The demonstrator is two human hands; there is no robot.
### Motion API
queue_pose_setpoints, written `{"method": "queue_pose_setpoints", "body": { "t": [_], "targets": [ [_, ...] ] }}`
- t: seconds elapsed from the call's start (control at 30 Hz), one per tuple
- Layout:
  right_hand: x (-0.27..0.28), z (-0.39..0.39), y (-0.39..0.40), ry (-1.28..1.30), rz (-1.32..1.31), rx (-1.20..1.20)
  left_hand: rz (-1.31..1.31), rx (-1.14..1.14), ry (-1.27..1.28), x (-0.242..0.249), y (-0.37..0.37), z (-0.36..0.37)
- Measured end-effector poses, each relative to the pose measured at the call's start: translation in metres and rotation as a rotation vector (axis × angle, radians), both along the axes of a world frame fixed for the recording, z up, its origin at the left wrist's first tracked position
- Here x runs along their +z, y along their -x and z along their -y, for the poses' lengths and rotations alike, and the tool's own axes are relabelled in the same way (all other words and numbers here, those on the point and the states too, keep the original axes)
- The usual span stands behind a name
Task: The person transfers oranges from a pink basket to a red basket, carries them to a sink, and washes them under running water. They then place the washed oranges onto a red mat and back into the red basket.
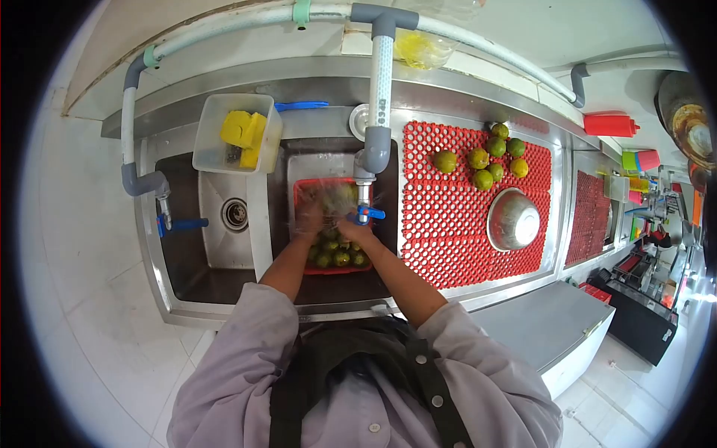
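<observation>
Both hands are inside a red plastic basket [300, 188] in the right sink basin, beneath the running tap [364, 196]. My left hand [311, 215] is at the basket's left side, smeared by motion and splashing water. My right hand [351, 228] reaches in just below the blue tap handle [370, 214], its fingers mostly hidden in the blur. Between and beyond the hands is a blurred, greenish patch, perhaps fruit, that I cannot make out. Several wet green citrus fruits [341, 258] lie in the near part of the basket, close to my wrists.
On a red perforated mat [448, 224] to the right are several green-yellow citrus fruits [478, 158] and an overturned metal bowl [514, 219]. A clear plastic tub [207, 142] with yellow sponges [243, 128] stands behind the left basin [179, 224]. A grey-white pipe [379, 82] drops to the tap.
</observation>
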State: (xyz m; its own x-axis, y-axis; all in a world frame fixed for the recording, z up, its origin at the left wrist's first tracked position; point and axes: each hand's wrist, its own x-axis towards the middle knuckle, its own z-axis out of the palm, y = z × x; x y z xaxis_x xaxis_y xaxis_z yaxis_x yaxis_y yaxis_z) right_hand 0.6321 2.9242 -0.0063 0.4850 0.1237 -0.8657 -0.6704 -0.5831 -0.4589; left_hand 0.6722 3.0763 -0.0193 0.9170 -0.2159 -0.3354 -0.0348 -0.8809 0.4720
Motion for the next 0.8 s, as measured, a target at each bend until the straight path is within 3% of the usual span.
{"method": "queue_pose_setpoints", "body": {
  "t": [0.03,0.1,0.13,0.17,0.23,0.3,0.37,0.43,0.5,0.57,0.6,0.67,0.73,0.8],
  "targets": [
    [0.009,0.001,-0.001,-0.137,-0.058,-0.255,-0.066,0.005,-0.014,-0.002,0.004,-0.001],
    [0.045,-0.004,-0.003,-0.566,-0.187,-0.873,0.162,0.179,0.433,-0.062,0.026,-0.007],
    [0.04,-0.004,0.005,-0.573,-0.196,-0.882,0.153,0.173,0.423,-0.052,0.032,-0.001],
    [0.035,-0.003,0.011,-0.569,-0.082,-0.801,-0.053,0.553,0.67,-0.043,0.039,0.014],
    [0.037,0.0,0.018,-0.57,0.024,-0.721,-0.267,0.942,0.893,-0.03,0.047,0.013],
    [0.045,0.013,0.016,-0.377,-0.104,-0.775,-1.057,1.028,1.564,-0.018,0.042,0.004],
    [0.078,0.04,0.011,-0.512,-0.177,-0.624,-1.018,1.041,1.504,0.003,0.041,0.017],
    [0.117,0.045,0.013,-0.347,-0.074,-0.651,-0.976,1.054,1.449,0.007,0.039,0.026],
    [0.11,0.069,0.029,-0.3,0.47,-0.649,-0.908,1.085,1.398,0.0,0.042,0.03],
    [0.13,0.104,0.025,0.042,0.767,-0.606,-0.959,1.159,1.355,0.017,0.042,0.031],
    [0.185,0.084,0.015,0.247,0.916,-0.554,-1.009,1.229,1.31,0.024,0.043,0.031],
    [0.2,0.088,0.012,0.464,1.359,-0.114,-1.074,1.272,1.386,0.016,0.057,0.029],
    [0.146,0.066,0.032,-0.004,1.021,-0.021,-1.126,1.309,1.47,0.017,0.064,0.026],
    [0.105,0.024,0.048,0.098,0.975,0.114,-1.102,1.12,1.554,0.025,0.077,0.017]
  ]
}}
